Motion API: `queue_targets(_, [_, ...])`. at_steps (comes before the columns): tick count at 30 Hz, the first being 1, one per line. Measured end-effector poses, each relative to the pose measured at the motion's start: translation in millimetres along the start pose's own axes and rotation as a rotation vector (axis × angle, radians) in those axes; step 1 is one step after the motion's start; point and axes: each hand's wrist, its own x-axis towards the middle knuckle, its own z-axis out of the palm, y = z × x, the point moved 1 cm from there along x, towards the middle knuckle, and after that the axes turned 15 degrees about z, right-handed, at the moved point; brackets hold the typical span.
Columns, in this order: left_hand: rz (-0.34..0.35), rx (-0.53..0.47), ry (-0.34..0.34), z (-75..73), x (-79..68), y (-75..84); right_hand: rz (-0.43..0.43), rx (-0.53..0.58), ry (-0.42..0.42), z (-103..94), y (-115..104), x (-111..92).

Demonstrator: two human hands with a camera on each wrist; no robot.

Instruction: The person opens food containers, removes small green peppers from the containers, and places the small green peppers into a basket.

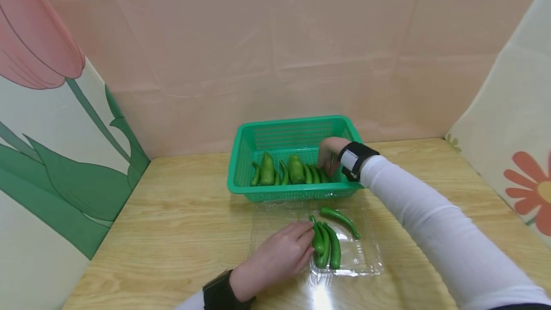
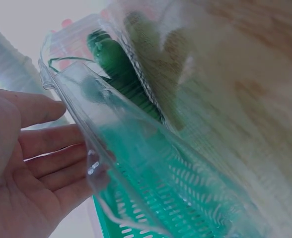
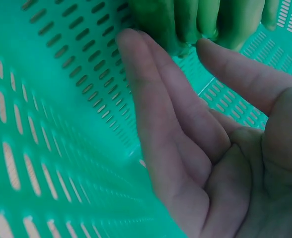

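My right hand (image 1: 330, 153) reaches into the green plastic basket (image 1: 297, 121) at its right end. In the right wrist view its fingers and thumb are apart, fingertips right at the ends of several green chili peppers (image 3: 208, 17). My left hand (image 1: 281, 250) rests over the clear plastic box (image 1: 370, 257), fingertips at the leftmost of several green peppers (image 1: 325, 245) lying side by side there. Another pepper (image 1: 342, 220) lies slantwise behind them. In the left wrist view, the fingers are extended against the box's clear wall (image 2: 76, 106).
Two larger pale green vegetables (image 1: 267, 169) lie among the peppers in the basket. Basket and box stand on a wood-grain table (image 1: 172, 233), the box in front. A pink cloth backdrop (image 1: 193, 61) rises behind, and flower-printed sheets (image 1: 516, 109) flank the table.
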Motion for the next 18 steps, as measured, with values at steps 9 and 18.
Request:
queue_targets(9, [0.009,0.013,0.01,-0.9,0.9,-0.5,-0.015,0.046,0.022,-7.5,7,-9])
queue_targets(18, [0.001,0.006,0.0,-0.5,-0.9,-3.3,-0.142,0.147,0.112,-19.0,7,-30])
